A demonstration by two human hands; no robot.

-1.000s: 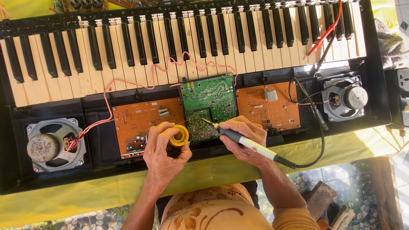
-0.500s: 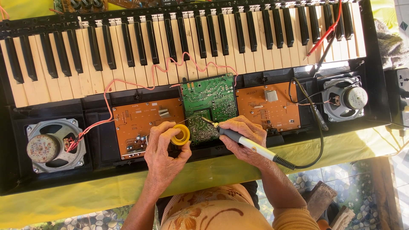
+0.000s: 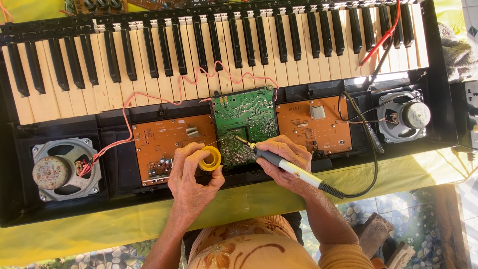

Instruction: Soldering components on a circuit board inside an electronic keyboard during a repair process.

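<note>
I am looking at the green printed circuit board [image 3: 245, 115] in the middle of the opened black electronic keyboard [image 3: 219, 45]; its lower part is tilting up toward me. The soldering is in progress: the metal tip of the grey and cream soldering iron [image 3: 289, 168] is touching the lower board area, at about ten o'clock from my right hand [image 3: 284, 160]. How many joints are finished or remaining, I cannot tell.

My right hand is closing fully around the iron handle, like holding a pen. My left hand [image 3: 191, 179] is gripping the small yellow spool of solder wire [image 3: 210, 158] between thumb and fingers, just at nine o'clock from the board's lower edge, and a thin wire is reaching toward the tip.

An orange board [image 3: 164, 147] is lying at nine o'clock, another orange board [image 3: 311, 124] at three o'clock. Round grey speakers are sitting at far left [image 3: 62, 170] and far right [image 3: 404, 115]. A red wire [image 3: 149, 97] is running over the keys.
</note>
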